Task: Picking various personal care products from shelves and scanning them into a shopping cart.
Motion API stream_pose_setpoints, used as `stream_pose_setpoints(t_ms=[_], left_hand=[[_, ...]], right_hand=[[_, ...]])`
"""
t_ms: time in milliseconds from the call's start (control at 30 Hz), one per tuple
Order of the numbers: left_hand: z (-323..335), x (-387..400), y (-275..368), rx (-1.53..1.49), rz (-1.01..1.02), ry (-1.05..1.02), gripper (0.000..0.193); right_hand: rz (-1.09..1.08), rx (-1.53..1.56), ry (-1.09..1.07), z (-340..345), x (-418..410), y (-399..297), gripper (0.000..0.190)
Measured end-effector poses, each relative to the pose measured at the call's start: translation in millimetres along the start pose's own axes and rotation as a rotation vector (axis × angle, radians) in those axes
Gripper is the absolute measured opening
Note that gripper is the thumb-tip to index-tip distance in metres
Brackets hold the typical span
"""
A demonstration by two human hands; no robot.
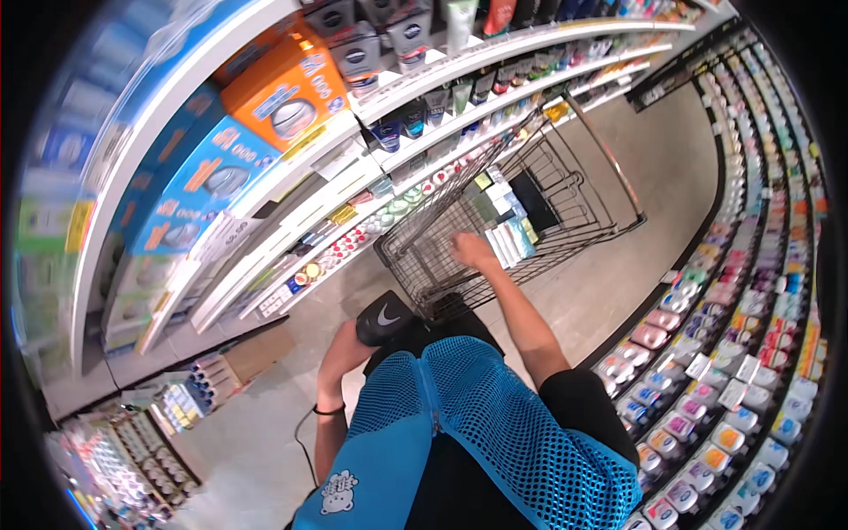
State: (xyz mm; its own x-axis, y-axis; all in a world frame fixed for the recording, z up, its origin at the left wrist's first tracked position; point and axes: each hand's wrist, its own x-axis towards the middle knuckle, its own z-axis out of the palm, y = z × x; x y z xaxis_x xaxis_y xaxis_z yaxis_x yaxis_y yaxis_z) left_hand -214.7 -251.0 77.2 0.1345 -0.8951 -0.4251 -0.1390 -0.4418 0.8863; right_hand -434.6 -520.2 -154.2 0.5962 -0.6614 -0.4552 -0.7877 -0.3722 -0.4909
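A metal wire shopping cart point(434, 275) stands just before me on the floor. My right hand point(472, 250) reaches over its basket with curled fingers. Right beside that hand lie several white-and-blue packs point(510, 242) inside the basket, with more green and white boxes point(493, 195) behind them. Whether the fingers grip anything is not visible. My left hand point(346, 351) is low at the left, against a black item with a Nike swoosh point(386, 319). Its fingers are largely hidden, so a hold on that item cannot be told.
White shelves point(424, 89) with tubes and an orange box point(288, 93) run along the left and top. Blue boxes point(205, 189) sit lower on them. Curved tiers of bottles point(689, 424) line the right. Goods point(199, 391) and a cardboard piece point(262, 348) lie lower left.
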Motion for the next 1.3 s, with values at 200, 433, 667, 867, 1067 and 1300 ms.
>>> stream_pose_setpoints(t_ms=[200, 433, 667, 867, 1067, 1300], left_hand=[[-32, -5, -15, 0.138, 0.138, -0.012, 0.041], [-66, -58, -36, 0.083, 0.324, 0.112, 0.038], [-85, -129, -108, -0.074, 0.081, 0.391, 0.046], [-92, -174, -149, -0.170, -0.063, 0.542, 0.041], [-100, -169, -149, -0.135, -0.036, 0.588, 0.037], [-104, -140, -131, -0.167, 0.169, 0.499, 0.035]], right_hand=[[-0.326, 0.012, 0.339, -56, 43, -156, 0.061], [-0.510, -0.260, 0.516, -96, 93, -268, 0.078], [-0.481, -0.430, 0.398, -99, 124, -275, 0.067], [-0.456, -0.513, 0.463, -96, 137, -288, 0.032], [-0.495, -0.489, 0.529, -93, 152, -307, 0.028], [-0.489, -0.464, 0.393, -84, 152, -295, 0.026]])
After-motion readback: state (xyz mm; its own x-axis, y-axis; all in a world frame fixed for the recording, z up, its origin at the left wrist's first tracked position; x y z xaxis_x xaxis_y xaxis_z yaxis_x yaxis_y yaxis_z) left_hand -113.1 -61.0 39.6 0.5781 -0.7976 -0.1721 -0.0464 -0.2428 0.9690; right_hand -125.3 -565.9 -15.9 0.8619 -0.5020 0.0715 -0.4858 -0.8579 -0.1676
